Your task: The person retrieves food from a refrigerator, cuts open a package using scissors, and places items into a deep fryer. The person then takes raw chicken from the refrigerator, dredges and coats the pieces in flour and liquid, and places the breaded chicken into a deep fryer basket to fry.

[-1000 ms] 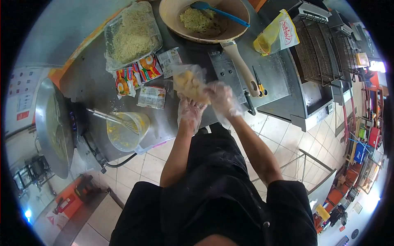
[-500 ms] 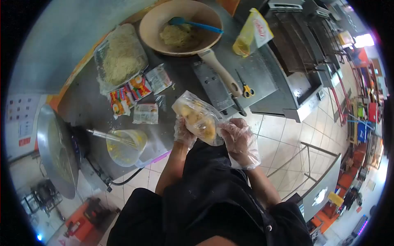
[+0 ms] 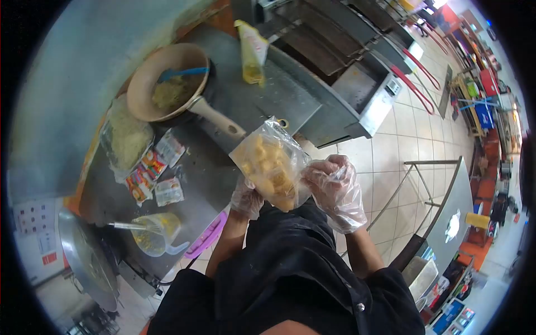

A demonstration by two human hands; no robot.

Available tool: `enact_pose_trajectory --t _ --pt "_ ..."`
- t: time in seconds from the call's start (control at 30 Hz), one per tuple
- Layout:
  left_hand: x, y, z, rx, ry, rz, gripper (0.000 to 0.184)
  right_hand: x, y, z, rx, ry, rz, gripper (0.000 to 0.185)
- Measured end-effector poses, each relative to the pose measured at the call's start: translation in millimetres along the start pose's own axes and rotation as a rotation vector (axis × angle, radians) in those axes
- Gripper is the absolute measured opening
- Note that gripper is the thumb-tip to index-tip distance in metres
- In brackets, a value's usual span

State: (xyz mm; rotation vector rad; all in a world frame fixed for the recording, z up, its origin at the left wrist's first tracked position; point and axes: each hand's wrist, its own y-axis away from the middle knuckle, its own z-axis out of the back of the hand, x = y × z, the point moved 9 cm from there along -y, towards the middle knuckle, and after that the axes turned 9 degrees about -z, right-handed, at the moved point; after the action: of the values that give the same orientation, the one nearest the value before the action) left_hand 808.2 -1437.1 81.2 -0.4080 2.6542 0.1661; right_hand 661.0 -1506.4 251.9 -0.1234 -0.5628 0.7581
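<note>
A clear plastic bag (image 3: 273, 162) with yellowish-brown food pieces in it is held up in front of my body. My left hand (image 3: 247, 199), in a clear plastic glove, grips the bag from its lower left side; part of the fingers is behind it. Gloved too, my right hand (image 3: 334, 187) pinches the bag's right edge with bent fingers. Beyond the bag stands a beige frying pan (image 3: 167, 114) with noodles (image 3: 170, 94) and a blue utensil (image 3: 187, 72) in it. The pan's handle points toward the bag.
On the metal counter are a bag of pale dry noodles (image 3: 127, 134), seasoning packets (image 3: 154, 163), a pitcher (image 3: 153, 244) with a whisk (image 3: 127, 225), and a yellow oil pouch (image 3: 252, 54). Fryers (image 3: 357, 84) stand to the right. A purple-pink tray (image 3: 207, 234) lies by the counter edge.
My view has swung to the right, so the counter sits further left. The bag has turned broad side toward me, showing more of its contents. Both hands still hold it.
</note>
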Motion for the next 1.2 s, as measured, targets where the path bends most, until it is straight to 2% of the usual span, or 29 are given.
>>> enact_pose_trajectory --t 0.03,0.13,0.17,0.27,0.3,0.4,0.43,0.53,0.57,0.67,0.7,0.87,0.97,1.07,1.1,1.2 --pt "21.3 -3.0 -4.7 0.015 -0.044 0.039 0.080 -6.3 4.7 23.1 -0.052 0.021 0.029 0.020" --pt "93.6 -15.3 -28.6 -0.049 0.079 0.141 0.078 -64.1 24.6 73.4 -0.080 -0.048 -0.045 0.024" --pt "119.2 -21.0 -35.6 -0.059 0.112 0.160 0.080 -96.0 33.5 72.7 0.078 -0.050 -0.143 0.028" --pt "177.3 -39.8 -72.8 -0.173 0.011 0.157 0.077 -165.8 59.4 84.9 0.142 -0.207 -0.277 0.031" --pt "193.2 -47.5 -80.6 -0.125 -0.044 0.120 0.076 -183.2 60.6 94.6 0.174 -0.254 -0.251 0.033" --pt "231.0 -62.1 -97.7 -0.048 -0.174 0.039 0.073 -251.7 75.7 97.3 0.369 -0.363 -0.555 0.026" --pt "235.9 -64.9 -109.9 -0.065 -0.199 0.027 0.073 -272.0 78.6 97.8 0.206 -0.501 -0.547 0.020" --pt "242.1 -70.9 -135.9 -0.133 -0.169 -0.021 0.073 -312.9 79.9 105.4 0.095 -0.469 -0.640 0.015" --pt "242.0 -72.9 -138.9 -0.158 -0.141 -0.040 0.073 -317.3 75.6 102.8 0.083 -0.490 -0.511 0.019" --pt "255.7 -74.7 -141.1 -0.151 0.106 0.116 0.071 -297.2 54.1 110.6 0.124 -0.790 -0.352 0.023" --pt "257.3 -75.2 -131.3 -0.180 0.123 0.114 0.070 -296.0 48.6 108.3 0.199 -0.758 -0.335 0.026" --pt "271.0 -104.0 -102.2 -0.188 0.301 0.227 0.066 -301.6 43.0 129.8 0.230 -0.995 -0.537 0.030" --pt "252.0 -116.2 -140.2 -0.012 0.265 0.182 0.070 -296.7 35.0 125.1 0.205 -1.036 -0.689 0.030" --pt "239.2 -137.3 -134.9 0.023 0.209 0.093 0.070 -290.8 16.6 115.5 0.199 -1.158 -0.805 0.034" --pt "235.0 -142.0 -126.7 0.013 0.204 0.084 0.070 -291.5 11.2 112.9 0.186 -1.085 -0.807 0.041" --pt "216.7 -149.4 -110.3 -0.023 0.164 0.018 0.071 -280.7 -2.6 94.5 0.425 -0.813 -0.790 0.041"
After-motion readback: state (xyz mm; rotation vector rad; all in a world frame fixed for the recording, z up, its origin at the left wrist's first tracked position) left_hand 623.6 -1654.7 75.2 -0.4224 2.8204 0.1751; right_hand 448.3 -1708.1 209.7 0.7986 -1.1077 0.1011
